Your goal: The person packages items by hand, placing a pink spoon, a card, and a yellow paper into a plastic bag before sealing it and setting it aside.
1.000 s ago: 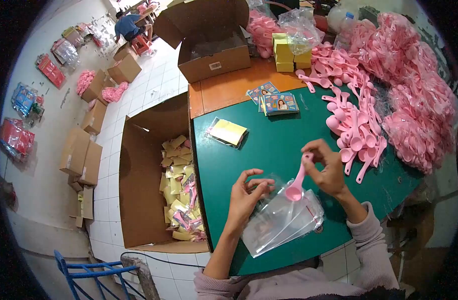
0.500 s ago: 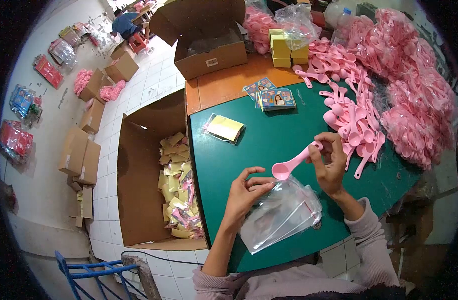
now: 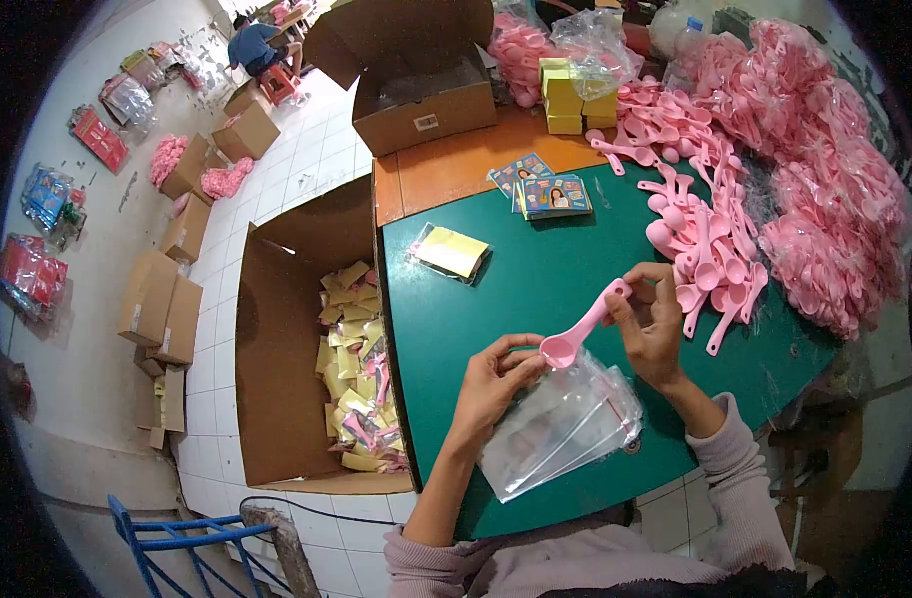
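A pink measuring spoon (image 3: 581, 331) slants over the green table, its handle end pinched by my right hand (image 3: 651, 327). The spoon's bowl overlaps the mouth of the top clear plastic bag (image 3: 555, 424) and sits right at my left fingertips. My left hand (image 3: 494, 387) has its thumb and fingers closed at the upper edge of that bag. Several clear bags lie fanned beneath on the table, near its front edge. Nearest to my right hand beyond the held spoon is a heap of loose pink spoons (image 3: 707, 234).
A packed yellow-card bag (image 3: 450, 252) and printed cards (image 3: 557, 195) lie on the table (image 3: 446, 349). At left stands a deep carton (image 3: 296, 369) of filled packets. Bagged spoons (image 3: 824, 189) pile at right. Behind are yellow stacks (image 3: 563, 95) and an open box (image 3: 426, 120); a person (image 3: 255, 48) sits far off.
The spoon's bowl has come down slightly to the bag's mouth, and the handle stands steeper. My left fingers have drawn closer together at the bag's edge.
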Action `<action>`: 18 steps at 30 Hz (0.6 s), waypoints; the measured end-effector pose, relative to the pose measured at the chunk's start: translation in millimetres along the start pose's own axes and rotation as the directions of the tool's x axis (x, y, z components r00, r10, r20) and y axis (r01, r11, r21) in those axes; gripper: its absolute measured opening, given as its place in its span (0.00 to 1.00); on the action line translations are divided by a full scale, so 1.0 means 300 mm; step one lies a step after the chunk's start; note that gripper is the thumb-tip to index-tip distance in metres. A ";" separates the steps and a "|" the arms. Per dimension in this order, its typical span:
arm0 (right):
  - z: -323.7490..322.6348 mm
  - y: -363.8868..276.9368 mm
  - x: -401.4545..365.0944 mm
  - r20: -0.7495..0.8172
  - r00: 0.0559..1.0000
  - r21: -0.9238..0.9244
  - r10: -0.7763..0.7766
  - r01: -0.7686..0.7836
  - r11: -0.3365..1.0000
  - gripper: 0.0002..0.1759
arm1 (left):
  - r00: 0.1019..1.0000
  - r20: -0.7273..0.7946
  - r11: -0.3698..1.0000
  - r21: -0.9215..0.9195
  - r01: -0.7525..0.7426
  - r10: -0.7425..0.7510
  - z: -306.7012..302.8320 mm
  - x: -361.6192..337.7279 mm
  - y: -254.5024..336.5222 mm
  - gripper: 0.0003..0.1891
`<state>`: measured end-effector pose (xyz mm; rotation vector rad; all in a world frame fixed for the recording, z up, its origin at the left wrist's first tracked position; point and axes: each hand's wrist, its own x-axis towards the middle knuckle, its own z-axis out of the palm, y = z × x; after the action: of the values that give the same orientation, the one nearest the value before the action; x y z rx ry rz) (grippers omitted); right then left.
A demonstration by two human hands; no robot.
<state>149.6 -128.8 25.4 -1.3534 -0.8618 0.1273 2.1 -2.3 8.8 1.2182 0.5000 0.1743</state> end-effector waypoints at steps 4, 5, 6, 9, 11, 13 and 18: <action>-0.002 -0.003 0.005 0.001 1.000 -0.016 -0.002 0.002 1.000 0.12 | 0.999 -0.039 1.000 -0.007 -0.016 0.016 0.011 -0.004 0.011 0.13; -0.002 -0.003 0.007 -0.040 0.999 0.016 -0.021 0.022 1.000 0.12 | 0.999 -0.054 1.000 -0.026 0.001 -0.002 0.011 -0.004 0.012 0.13; -0.001 -0.003 0.006 -0.039 0.999 0.015 -0.022 0.023 1.000 0.12 | 0.999 -0.054 1.000 -0.027 0.000 -0.001 0.009 -0.002 0.004 0.13; 0.001 -0.001 0.000 -0.007 1.000 -0.034 -0.030 0.030 0.999 0.12 | 0.999 -0.050 1.000 -0.025 -0.011 0.010 0.002 0.005 -0.017 0.13; -0.002 -0.002 0.000 0.016 1.000 -0.034 -0.008 0.008 0.999 0.12 | 0.997 -0.059 0.998 0.025 -0.057 0.058 0.000 0.003 -0.016 0.12; -0.002 0.001 0.003 -0.026 1.000 0.012 -0.011 0.011 1.000 0.13 | 0.997 -0.065 0.999 0.030 -0.044 0.046 -0.005 0.003 -0.012 0.12; 0.004 0.004 -0.002 -0.017 0.999 -0.016 -0.031 0.031 0.999 0.13 | 0.999 -0.050 1.000 -0.014 -0.015 0.015 0.006 0.002 -0.016 0.11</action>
<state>148.9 -127.9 24.1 -1.3534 -0.8705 0.0844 2.9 -5.3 4.5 1.2061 0.5321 0.2212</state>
